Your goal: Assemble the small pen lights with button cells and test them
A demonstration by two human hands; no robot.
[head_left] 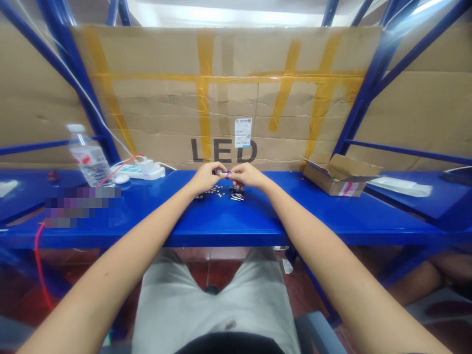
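Note:
Above the blue table, my left hand (206, 177) and my right hand (248, 176) meet with fingertips pinched together. Between them is a small purple and silver piece (229, 174), too small to name for certain. Several tiny gold-coloured parts (218, 191) lie scattered on the tabletop just below my left hand, with some darker ones at their left. Under my right hand rests a little group of shiny coloured metal pieces (236, 197), partly hidden by its fingers.
On the blue table (228, 223), an open cardboard box (335, 177) stands right; a plastic bottle (88, 155) and a white power strip (142, 169) stand left. A red cable (40, 265) hangs over the left edge. Cardboard (165, 108) walls the back. Another person's leg (416, 282) shows lower right.

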